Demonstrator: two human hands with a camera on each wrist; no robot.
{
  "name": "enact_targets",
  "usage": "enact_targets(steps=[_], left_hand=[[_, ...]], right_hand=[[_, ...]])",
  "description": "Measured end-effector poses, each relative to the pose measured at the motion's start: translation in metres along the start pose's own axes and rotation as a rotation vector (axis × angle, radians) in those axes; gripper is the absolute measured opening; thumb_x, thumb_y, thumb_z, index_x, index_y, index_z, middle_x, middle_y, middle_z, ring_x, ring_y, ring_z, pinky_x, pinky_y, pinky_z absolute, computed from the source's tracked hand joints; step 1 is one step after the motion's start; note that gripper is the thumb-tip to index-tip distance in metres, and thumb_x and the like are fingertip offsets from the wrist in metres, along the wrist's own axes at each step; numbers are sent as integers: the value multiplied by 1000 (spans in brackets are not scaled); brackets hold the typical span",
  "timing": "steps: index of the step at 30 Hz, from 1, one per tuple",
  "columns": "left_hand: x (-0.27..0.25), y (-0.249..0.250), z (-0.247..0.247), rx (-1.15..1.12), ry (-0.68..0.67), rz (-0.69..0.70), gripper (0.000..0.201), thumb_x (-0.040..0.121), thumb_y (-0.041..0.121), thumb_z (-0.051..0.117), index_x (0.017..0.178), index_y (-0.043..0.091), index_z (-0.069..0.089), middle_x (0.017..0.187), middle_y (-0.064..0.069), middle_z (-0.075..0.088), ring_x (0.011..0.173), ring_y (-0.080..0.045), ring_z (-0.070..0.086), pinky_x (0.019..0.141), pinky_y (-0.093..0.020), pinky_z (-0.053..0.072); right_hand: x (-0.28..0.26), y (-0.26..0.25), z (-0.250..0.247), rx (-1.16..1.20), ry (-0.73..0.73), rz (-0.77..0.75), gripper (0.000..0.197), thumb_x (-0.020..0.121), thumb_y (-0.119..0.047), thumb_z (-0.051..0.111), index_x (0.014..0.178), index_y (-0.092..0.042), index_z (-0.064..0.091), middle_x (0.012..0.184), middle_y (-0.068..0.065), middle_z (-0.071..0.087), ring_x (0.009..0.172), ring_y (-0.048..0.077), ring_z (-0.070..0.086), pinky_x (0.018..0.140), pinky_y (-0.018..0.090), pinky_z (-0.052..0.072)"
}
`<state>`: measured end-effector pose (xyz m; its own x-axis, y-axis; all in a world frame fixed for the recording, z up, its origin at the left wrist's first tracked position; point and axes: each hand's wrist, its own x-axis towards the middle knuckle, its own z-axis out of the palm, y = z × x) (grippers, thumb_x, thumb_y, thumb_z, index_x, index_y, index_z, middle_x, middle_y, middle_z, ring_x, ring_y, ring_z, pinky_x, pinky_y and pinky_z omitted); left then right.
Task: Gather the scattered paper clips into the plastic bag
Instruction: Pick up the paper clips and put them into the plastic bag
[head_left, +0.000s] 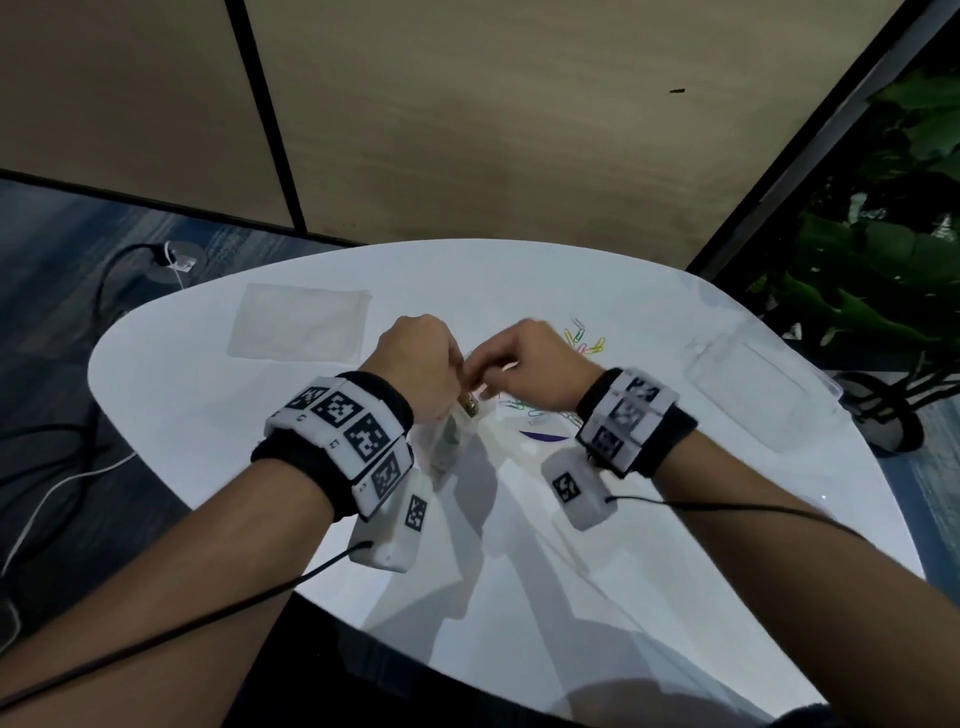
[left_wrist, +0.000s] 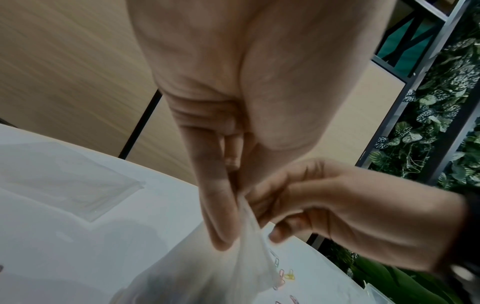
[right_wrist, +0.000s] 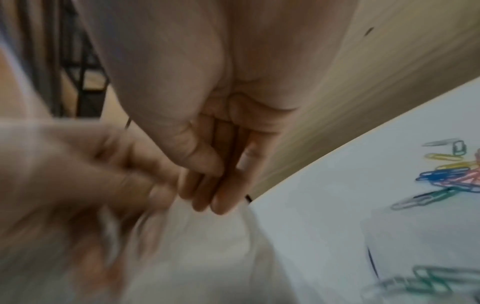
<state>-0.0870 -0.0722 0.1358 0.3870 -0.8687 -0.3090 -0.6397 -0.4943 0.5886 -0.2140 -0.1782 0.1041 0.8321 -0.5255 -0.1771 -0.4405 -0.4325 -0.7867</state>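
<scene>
Head view, centre of frame: both hands meet over the white table (head_left: 208, 395), at the mouth of the plastic bag (head_left: 447, 441). Left hand (head_left: 415, 364) pinches the bag's top edge, thumb vs. fingers, bag hanging below w/ some clips inside. Right hand (head_left: 524, 364) has fingers curled at the same rim, touching the plastic; whether it actually grips is unclear, img blurred. Loose paper clips (head_left: 584, 338) lie right of centre, just beyond the right hand, more under its wrist. Flat clear bag (head_left: 298, 322) upper left; clear plastic case (head_left: 753, 384) at right edge of table.
</scene>
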Motion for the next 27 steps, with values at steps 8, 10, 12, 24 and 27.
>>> enact_targets(steps=[8,10,12,24,27], left_hand=[[2,3,4,9,-35,19,26,95,1,55,114,8,71,99,-11,73,94,-27,73,88,-36,61],[3,3,5,17,-42,15,26,96,2,55,114,8,71,97,-11,72,93,-27,73,88,-37,61],[5,4,6,20,-49,16,26,96,2,53,115,8,71,90,-9,69,93,-28,73,88,-37,61],[-1,3,8,45,-45,45,26,94,0,58,114,8,74,79,-3,63,92,-27,73,87,-36,60],[-2,-3,4,51,-34,38,28,93,-2,57,113,8,74,73,2,61,86,-24,71,85,-33,61]], right_hand=[[66,119,-49,-689,40,384,47,101,-35,40,145,-20,41,156,8,32,142,29,30,118,41,23],[66,152,-48,-849,-55,421,52,99,-37,36,148,-17,35,159,11,21,144,35,22,117,50,22],[60,176,-46,-868,-2,382,53,96,-28,39,145,-6,39,157,17,24,143,39,23,115,51,26],[17,152,19,-863,70,124,29,92,-13,45,119,-13,57,120,12,58,102,34,59,86,47,51],[8,141,20,-943,25,141,18,88,-3,46,92,-9,63,92,10,61,90,32,61,83,44,50]])
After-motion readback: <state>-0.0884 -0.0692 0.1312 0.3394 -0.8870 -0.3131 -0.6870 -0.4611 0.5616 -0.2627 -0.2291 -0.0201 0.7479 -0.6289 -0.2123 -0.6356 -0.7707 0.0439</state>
